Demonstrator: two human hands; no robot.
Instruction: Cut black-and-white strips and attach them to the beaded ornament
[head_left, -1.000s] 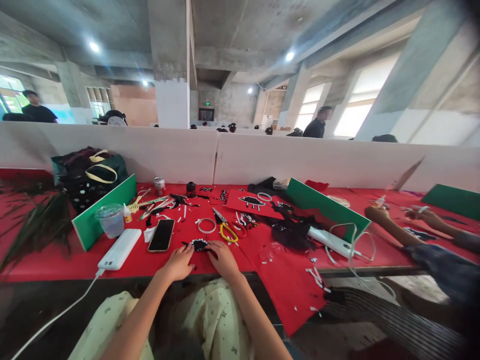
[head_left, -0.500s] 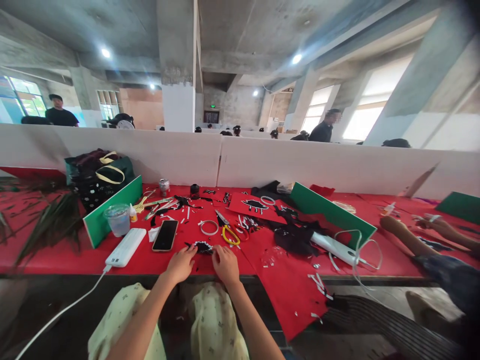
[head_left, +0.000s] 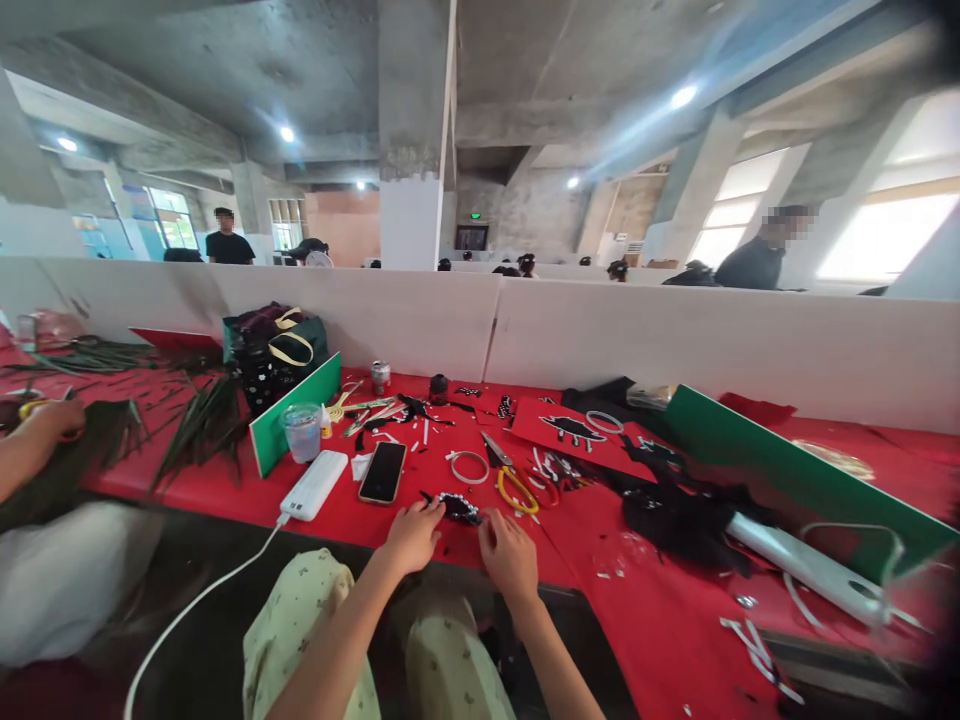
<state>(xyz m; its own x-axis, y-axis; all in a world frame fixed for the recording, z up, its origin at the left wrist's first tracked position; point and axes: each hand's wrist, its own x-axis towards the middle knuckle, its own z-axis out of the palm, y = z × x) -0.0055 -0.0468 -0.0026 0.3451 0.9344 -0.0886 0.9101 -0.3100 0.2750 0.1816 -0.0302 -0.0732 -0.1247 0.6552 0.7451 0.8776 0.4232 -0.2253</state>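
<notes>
A small black piece edged with white bead-like dots (head_left: pixel 459 508) lies at the front of the red-covered table. My left hand (head_left: pixel 415 535) has its fingers closed on the piece's left end. At its right end, my right hand (head_left: pixel 510 555) pinches the edge with bent fingers. Just beyond are scissors with yellow handles (head_left: pixel 517 490) and a pale ring-shaped roll (head_left: pixel 469 467). A phone (head_left: pixel 382 472) rests to the left of the piece.
A white power bank (head_left: pixel 313 486) with a cable and a plastic cup (head_left: pixel 302 433) stand left, by a green divider (head_left: pixel 296 415). Black scraps and a second green divider (head_left: pixel 810 480) are at right. A co-worker's hand (head_left: pixel 60 415) is far left.
The view has turned left, so the table's things appear further right. A co-worker's hand has come into view at left; the neighbour's arms at right have left it. My hands stay on the piece.
</notes>
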